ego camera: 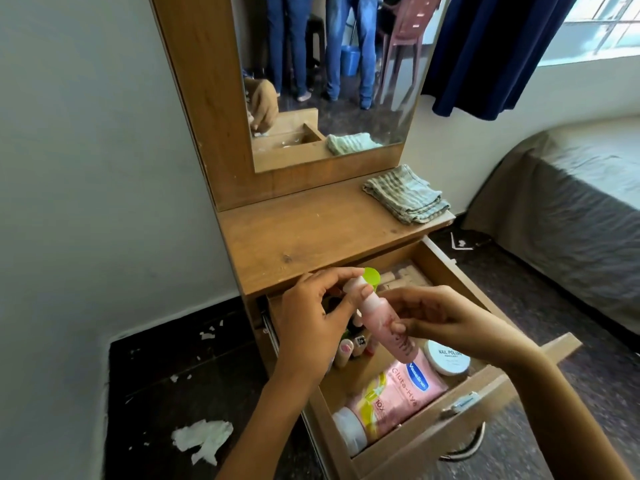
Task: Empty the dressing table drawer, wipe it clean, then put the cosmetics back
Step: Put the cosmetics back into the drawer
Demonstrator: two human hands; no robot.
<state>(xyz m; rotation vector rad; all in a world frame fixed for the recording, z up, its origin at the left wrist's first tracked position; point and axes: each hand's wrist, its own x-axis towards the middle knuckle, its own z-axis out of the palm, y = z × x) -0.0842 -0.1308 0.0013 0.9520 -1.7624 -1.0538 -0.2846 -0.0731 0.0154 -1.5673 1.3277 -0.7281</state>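
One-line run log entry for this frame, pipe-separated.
hands: left hand and right hand hold pink bottle over open drawer | inside: Vaseline tube, nail polish jar | cloth on tabletop

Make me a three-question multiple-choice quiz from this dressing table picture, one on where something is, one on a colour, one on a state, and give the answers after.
1. Where does the folded striped cloth lie?
A. In the drawer
B. On the tabletop's right end
C. On the floor

2. What colour is the flip cap of the pink bottle being held?
A. Green
B. Blue
C. Black

3. What state is the drawer in?
A. Shut
B. Pulled out and bare
C. Pulled out with cosmetics inside

Answers:
1 B, the cloth sits on the wooden top below the mirror.
2 A, a bright green cap shows at the bottle's top, by the left hand; the right hand grips the bottle's body.
3 C, the Vaseline lotion bottle, the nail polish remover tub and small bottles lie in it.
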